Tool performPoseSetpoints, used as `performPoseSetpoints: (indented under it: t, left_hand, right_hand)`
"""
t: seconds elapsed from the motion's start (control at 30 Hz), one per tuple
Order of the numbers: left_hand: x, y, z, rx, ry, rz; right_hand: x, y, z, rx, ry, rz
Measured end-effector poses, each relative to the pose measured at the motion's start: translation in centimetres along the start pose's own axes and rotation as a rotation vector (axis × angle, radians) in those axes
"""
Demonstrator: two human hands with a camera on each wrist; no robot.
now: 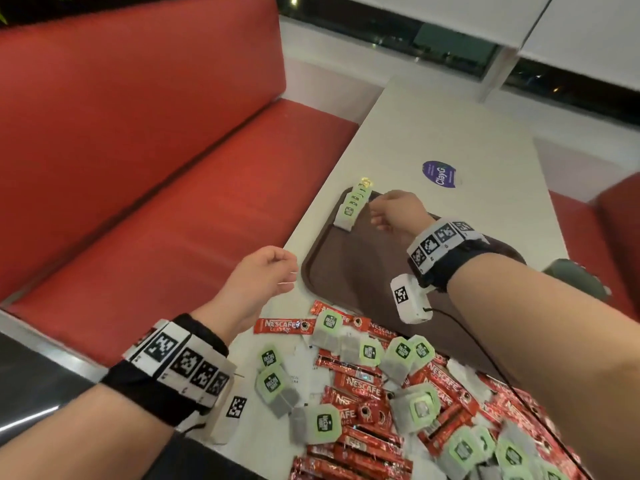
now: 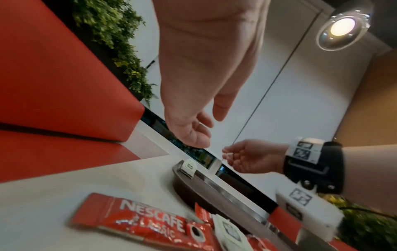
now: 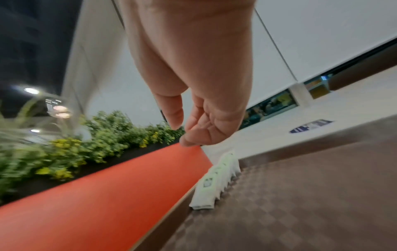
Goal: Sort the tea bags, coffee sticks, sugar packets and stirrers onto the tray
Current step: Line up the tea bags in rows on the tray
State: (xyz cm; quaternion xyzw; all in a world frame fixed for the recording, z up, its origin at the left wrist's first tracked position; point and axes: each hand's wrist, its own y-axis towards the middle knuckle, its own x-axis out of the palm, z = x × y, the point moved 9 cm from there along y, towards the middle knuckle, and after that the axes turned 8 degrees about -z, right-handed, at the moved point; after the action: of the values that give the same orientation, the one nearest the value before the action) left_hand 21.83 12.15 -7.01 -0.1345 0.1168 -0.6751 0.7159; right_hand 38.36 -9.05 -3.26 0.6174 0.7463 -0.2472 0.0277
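A brown tray (image 1: 346,271) lies on the white table (image 1: 450,133). A row of green-tagged tea bags (image 1: 353,206) stands along the tray's far left corner, also seen as tea bags (image 3: 214,183) in the right wrist view. My right hand (image 1: 377,216) hovers just right of that row, fingers loosely curled and holding nothing. Over the table's left edge by the tray's near corner, my left hand (image 1: 282,271) is also loosely curled and bare. A mixed pile of tea bags and red coffee sticks (image 1: 381,393) covers the near table. One coffee stick (image 2: 139,220) lies beneath my left wrist.
A red bench seat (image 1: 138,202) runs along the table's left side. A purple round sticker (image 1: 439,174) sits on the table beyond the tray. A black cable (image 1: 485,355) trails from my right wrist camera over the pile. A dark grey object (image 1: 571,275) sits right of the tray.
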Motion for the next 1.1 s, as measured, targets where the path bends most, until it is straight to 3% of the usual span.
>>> performPoseSetpoints:
  t: [0.07,0.2,0.33,0.47,0.73,0.93,1.1]
  left_hand:
    - [1.6,-0.2,0.4,0.024,0.186,-0.06]
    - [5.2,-0.4,-0.5,0.057,0.774,-0.196]
    - [7.4,-0.3,-1.8,0.042,1.105,-0.235]
    - [8.8,-0.4,-2.4,0.035,1.243,-0.236]
    - [9.5,-1.0,-2.3,0.096,1.238,-0.169]
    - [7.6,-1.8,-1.3,0.14,0.996,-0.15]
    - [6.5,-2.4,-0.3,0.121,0.667,-0.216]
  right_hand:
    - [-0.4,-3.5,-1.0,-0.107,-0.161,-0.062]
    - [1.6,-10.8,0.0,-0.247,-0.593,-0.223]
    - [4.1,-15.1,4.5,-0.215,-0.964,-0.359]
    - [5.0,-16.1,7.5,-0.132,-1.235,-0.334]
    - [5.6,-16.6,8.9,-0.07,-1.206,-0.282]
    - [4.7,-16.7,8.8,-0.035,-1.001,-0.257]
    - [3.7,-17.6,7.8,-0.026,-0.675,-0.284]
